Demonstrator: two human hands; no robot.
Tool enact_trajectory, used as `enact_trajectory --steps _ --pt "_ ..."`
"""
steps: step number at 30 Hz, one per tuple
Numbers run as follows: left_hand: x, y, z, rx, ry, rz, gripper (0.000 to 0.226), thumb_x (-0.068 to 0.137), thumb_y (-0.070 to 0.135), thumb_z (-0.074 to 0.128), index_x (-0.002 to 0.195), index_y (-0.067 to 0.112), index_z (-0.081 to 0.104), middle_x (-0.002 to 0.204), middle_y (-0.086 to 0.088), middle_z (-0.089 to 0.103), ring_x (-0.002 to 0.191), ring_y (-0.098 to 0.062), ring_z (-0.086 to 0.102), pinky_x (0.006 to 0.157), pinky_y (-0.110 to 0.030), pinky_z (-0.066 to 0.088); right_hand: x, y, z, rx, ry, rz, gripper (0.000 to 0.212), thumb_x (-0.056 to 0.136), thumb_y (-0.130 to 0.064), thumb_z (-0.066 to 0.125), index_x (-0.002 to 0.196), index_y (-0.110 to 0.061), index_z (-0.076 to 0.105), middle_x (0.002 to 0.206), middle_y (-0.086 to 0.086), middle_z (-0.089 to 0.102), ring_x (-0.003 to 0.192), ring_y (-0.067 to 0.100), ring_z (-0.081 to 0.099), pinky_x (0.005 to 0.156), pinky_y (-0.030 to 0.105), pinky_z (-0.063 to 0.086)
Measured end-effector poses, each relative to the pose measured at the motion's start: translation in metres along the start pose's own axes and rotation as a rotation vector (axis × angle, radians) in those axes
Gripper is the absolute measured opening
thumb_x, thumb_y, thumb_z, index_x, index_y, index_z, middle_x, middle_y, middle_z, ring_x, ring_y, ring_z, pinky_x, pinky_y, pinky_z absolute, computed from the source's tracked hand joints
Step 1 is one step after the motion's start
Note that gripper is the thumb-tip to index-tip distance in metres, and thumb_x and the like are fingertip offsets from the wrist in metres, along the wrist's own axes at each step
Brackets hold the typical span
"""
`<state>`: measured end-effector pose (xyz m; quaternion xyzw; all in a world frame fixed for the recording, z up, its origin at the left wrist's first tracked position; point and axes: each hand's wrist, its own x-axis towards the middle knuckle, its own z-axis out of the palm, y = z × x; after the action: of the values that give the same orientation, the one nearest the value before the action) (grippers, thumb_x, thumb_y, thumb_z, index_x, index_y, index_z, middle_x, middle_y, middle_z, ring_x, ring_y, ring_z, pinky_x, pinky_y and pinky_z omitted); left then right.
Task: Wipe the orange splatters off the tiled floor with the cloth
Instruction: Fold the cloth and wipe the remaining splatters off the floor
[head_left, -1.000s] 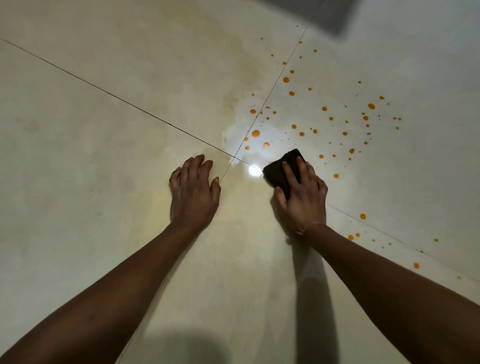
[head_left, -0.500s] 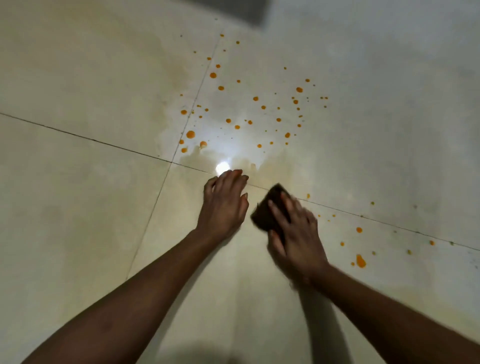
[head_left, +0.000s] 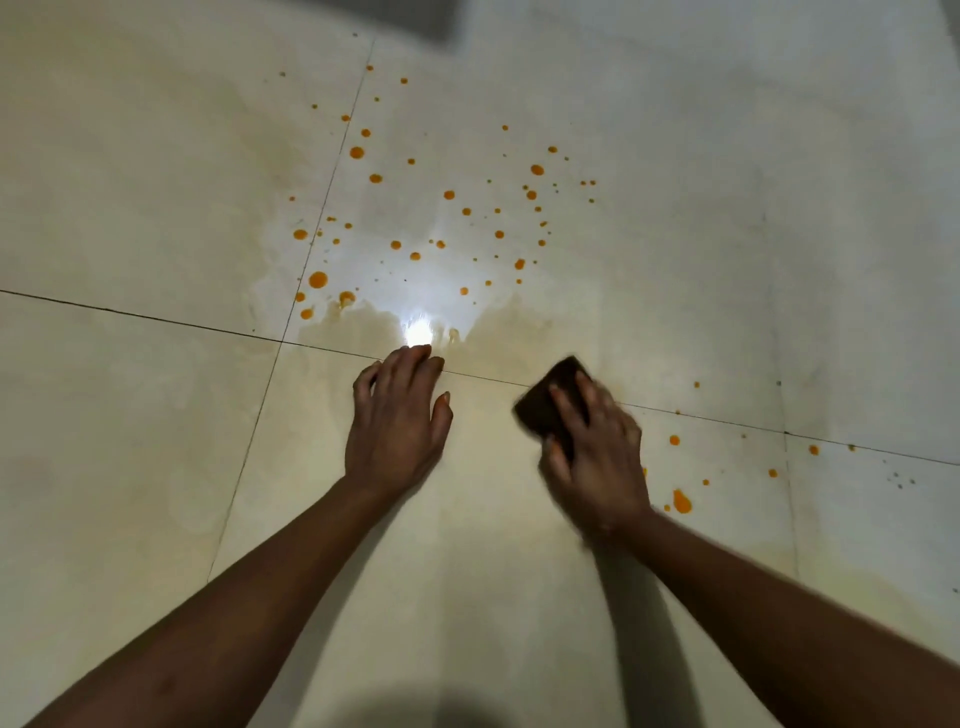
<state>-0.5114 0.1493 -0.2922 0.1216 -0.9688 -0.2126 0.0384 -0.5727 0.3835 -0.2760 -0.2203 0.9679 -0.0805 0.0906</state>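
Note:
My right hand (head_left: 595, 457) presses a dark folded cloth (head_left: 553, 402) onto the pale tiled floor (head_left: 130, 415), fingers spread over it; the hand is blurred. My left hand (head_left: 397, 421) rests flat on the floor beside it, fingertips at the grout line. Several orange splatters (head_left: 447, 218) dot the tile beyond both hands. More orange drops (head_left: 681, 501) lie to the right of my right wrist. A damp wiped patch (head_left: 498, 338) spreads just ahead of the hands.
Dark grout lines cross near the hands, one (head_left: 156, 317) running left to right and one (head_left: 322, 218) running away from me. A bright light reflection (head_left: 418, 332) sits on the wet tile. A dark shape (head_left: 410, 21) shows at the top edge.
My right hand with the cloth has slid to the right, away from my left hand. The view has shifted, so the splatters sit more centrally. The left hand stays planted on the floor.

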Motion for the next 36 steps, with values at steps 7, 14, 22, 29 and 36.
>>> enact_trajectory --steps 7,14,22,29,36 --pt "0.002 0.003 -0.010 -0.019 -0.043 0.080 0.042 0.088 0.034 0.044 0.125 0.015 0.051 0.138 -0.006 0.044 0.130 -0.027 0.038 0.105 -0.045 0.026 0.002 0.041 -0.009 -0.114 -0.065 -0.361 0.067 0.090 -0.045 0.041 0.153 -0.028 0.024 0.161 0.010 0.017 0.147 0.028 0.015 0.113 0.047 0.021" --pt "0.029 0.092 0.019 0.077 -0.323 0.444 0.058 0.091 0.045 0.029 0.140 0.015 0.042 0.151 -0.009 0.036 0.138 -0.030 0.030 0.107 -0.045 0.024 0.021 0.116 -0.020 -0.136 -0.075 -0.444 0.068 0.088 -0.047 0.042 0.151 -0.027 0.028 0.159 0.012 0.024 0.144 0.030 0.023 0.110 0.045 0.025" --pt "0.043 0.111 0.028 0.179 -0.392 0.376 0.062 0.089 0.052 0.029 0.139 0.018 0.039 0.150 -0.011 0.033 0.135 -0.033 0.030 0.109 -0.052 0.025 0.038 0.121 -0.035 0.046 0.091 0.191 0.071 0.081 -0.048 0.032 0.148 -0.024 0.035 0.158 0.011 0.025 0.144 0.030 0.022 0.111 0.051 0.024" --pt "0.043 0.104 0.027 0.141 -0.467 0.357 0.072 0.090 0.055 0.016 0.150 0.018 0.029 0.160 -0.011 0.019 0.146 -0.032 0.015 0.116 -0.052 0.011 -0.019 0.144 -0.026 -0.102 -0.069 -0.407 0.067 0.083 -0.044 0.047 0.147 -0.026 0.038 0.156 0.012 0.030 0.141 0.033 0.030 0.109 0.050 0.029" --pt "0.052 0.140 0.017 0.335 -0.645 0.231 0.090 0.082 0.076 0.032 0.147 0.015 0.019 0.159 -0.012 0.001 0.146 -0.036 0.000 0.113 -0.059 0.017 -0.114 0.092 -0.020 0.063 -0.162 -0.172 0.070 0.088 -0.045 0.045 0.153 -0.032 0.022 0.161 0.007 0.018 0.148 0.025 0.013 0.116 0.048 0.019"
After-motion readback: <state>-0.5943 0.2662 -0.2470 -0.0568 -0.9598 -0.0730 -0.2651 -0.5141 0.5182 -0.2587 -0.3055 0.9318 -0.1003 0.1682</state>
